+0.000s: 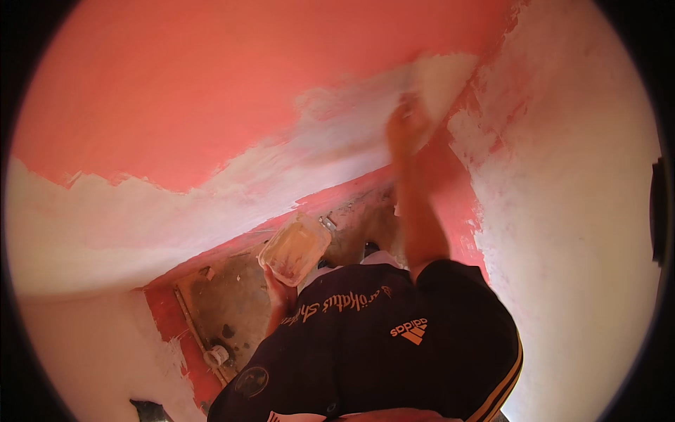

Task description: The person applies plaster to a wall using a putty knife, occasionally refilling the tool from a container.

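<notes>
My left hand (280, 287), low in front of my body, grips a shallow rectangular plastic tub (277, 243). Inside the tub are pale, pinkish smears. Raised to the wall ahead, my right hand (408, 128) is closed round a tool (416, 79) that motion smears; its exact kind cannot be made out. The tool is at the upper part of a whitish coated band (344, 116), close to the corner. Above that band the wall (176, 84) is salmon pink, with a ragged border between the two colours.
The right-hand wall (562, 176) carries a whitish coat with pink patches near the corner. Below lies a stained floor (218, 302) with debris and a small white round object (219, 354). A pipe or rod (190, 316) runs along the floor's left edge. A dark object (149, 410) sits bottom left.
</notes>
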`<state>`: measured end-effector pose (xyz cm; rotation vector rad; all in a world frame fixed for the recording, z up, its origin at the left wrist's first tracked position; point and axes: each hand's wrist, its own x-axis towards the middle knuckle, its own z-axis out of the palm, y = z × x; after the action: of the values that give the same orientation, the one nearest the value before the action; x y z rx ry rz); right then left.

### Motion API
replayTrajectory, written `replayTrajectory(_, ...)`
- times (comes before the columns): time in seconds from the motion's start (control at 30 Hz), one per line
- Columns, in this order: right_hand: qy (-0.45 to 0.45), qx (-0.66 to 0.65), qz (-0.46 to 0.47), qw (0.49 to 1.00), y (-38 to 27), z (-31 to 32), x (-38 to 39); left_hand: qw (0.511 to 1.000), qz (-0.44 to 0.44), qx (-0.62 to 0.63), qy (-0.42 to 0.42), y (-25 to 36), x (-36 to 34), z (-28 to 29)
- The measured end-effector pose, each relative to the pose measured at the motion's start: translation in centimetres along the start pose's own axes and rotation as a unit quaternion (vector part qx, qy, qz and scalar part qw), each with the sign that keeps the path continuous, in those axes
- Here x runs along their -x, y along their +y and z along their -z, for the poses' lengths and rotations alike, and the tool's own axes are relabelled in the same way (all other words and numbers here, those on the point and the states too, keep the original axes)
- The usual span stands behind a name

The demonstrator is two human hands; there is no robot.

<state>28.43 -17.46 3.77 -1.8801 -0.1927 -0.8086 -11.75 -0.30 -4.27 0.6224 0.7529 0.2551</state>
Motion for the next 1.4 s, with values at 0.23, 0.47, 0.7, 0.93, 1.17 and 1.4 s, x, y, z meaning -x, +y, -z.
replayTrajectory(0.23,-0.173,-0.151,0.105,0.968,-5.8,-0.4,12.8,0.998,-0.037,-0.026,-0.046,1.0,0.2,0.3)
replayTrajectory(0.47,0.103,0.02,-0.105,0.989,8.0,8.2,-3.3,0.999,-0.013,-0.032,0.007,-1.2,-0.7,3.9)
replayTrajectory(0.7,-0.182,-0.183,-0.007,0.966,-6.5,-0.2,16.8,0.999,-0.009,-0.044,-0.011,-0.5,-0.7,4.0)
replayTrajectory(0.93,0.013,-0.005,-0.214,0.977,4.8,7.7,2.2,0.999,-0.009,-0.027,-0.028,-0.9,-1.6,5.8)
replayTrajectory(1.17,-0.017,-0.075,-0.011,0.997,-0.9,-0.8,13.8,0.999,-0.014,-0.015,-0.046,-1.4,-2.4,6.0)
replayTrajectory(1.4,-0.08,-0.092,-0.124,0.985,3.7,6.3,9.4,0.998,-0.016,-0.033,-0.055,-1.2,-2.8,5.0)
